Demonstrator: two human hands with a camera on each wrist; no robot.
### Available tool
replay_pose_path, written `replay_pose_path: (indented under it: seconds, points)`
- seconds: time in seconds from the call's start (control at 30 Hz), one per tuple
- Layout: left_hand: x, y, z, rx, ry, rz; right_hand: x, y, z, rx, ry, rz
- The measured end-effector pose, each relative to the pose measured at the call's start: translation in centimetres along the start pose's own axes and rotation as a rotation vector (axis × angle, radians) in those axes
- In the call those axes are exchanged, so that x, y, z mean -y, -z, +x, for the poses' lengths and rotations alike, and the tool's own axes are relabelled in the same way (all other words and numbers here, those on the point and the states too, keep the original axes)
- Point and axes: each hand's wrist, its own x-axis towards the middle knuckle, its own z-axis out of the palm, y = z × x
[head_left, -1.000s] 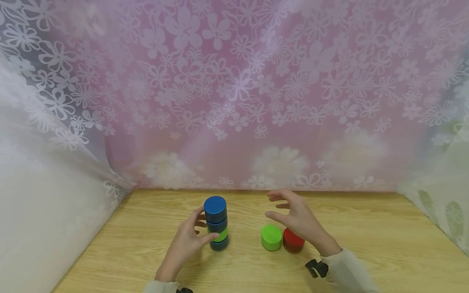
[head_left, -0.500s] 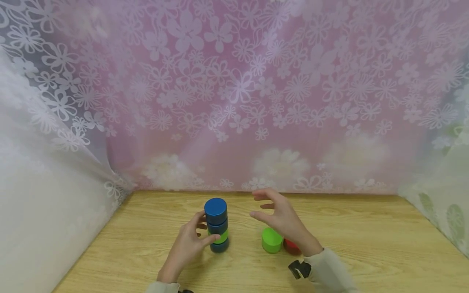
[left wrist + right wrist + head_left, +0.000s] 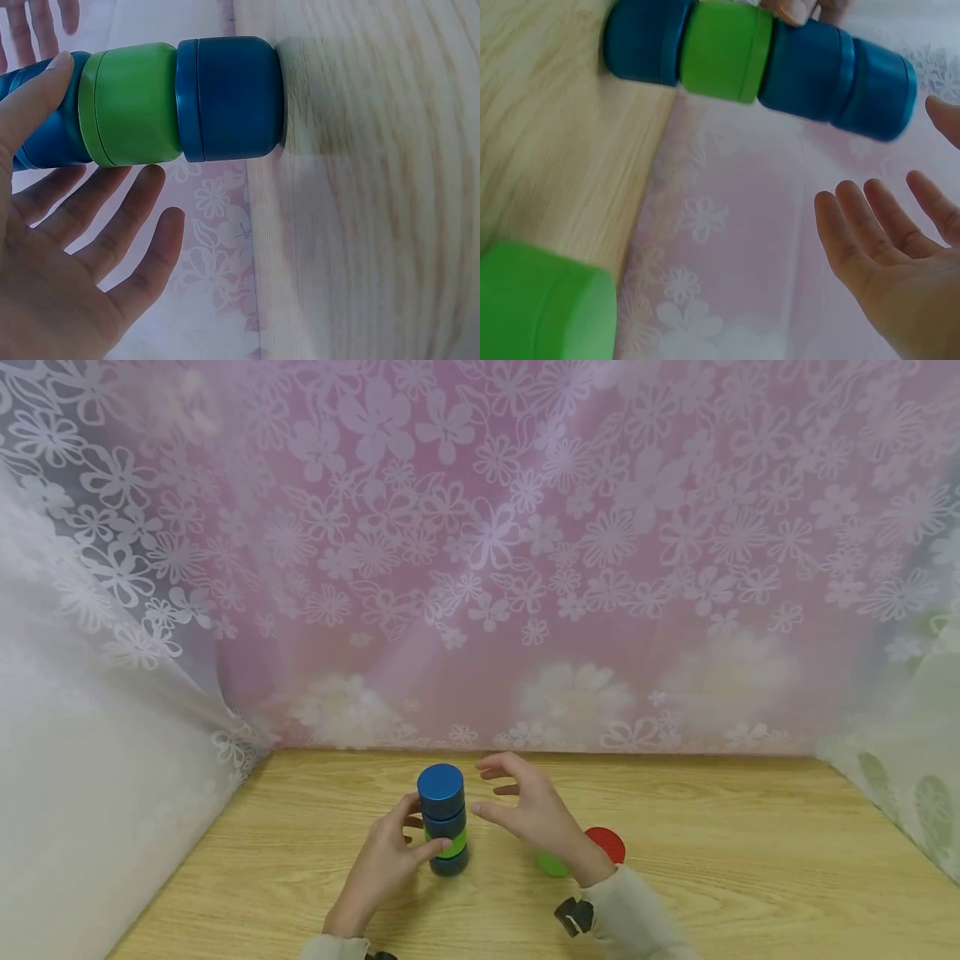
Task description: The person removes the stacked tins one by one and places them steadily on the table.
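A stack of round lidded tins stands upright on the table: blue at the bottom, then green, with two blue ones above. My left hand holds the stack from the left, thumb in front and fingers reaching behind. In the left wrist view, its thumb rests on a blue tin just above the green tin. Right of the stack's top, my right hand is held in the air, fingers loosely bent, holding nothing. The right wrist view shows a gap between its fingers and the top blue tin.
A loose green tin, partly hidden by my right wrist, stands right of the stack. Beside it is a red tin. The wooden table ends at a pink flowered curtain behind, with pale curtains at both sides.
My right hand has moved left, from above the loose green and red tins to beside the stack's top. The left hand and the stack have stayed in place.
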Motion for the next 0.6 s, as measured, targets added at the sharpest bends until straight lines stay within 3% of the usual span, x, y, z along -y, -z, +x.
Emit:
replay_pose_path:
  seconds: [0.6]
  points:
    - [0.0, -0.3, -0.1, -0.007, -0.028, 0.016, 0.5, -2.8, 1.1, 0.013, -0.011, 0.054]
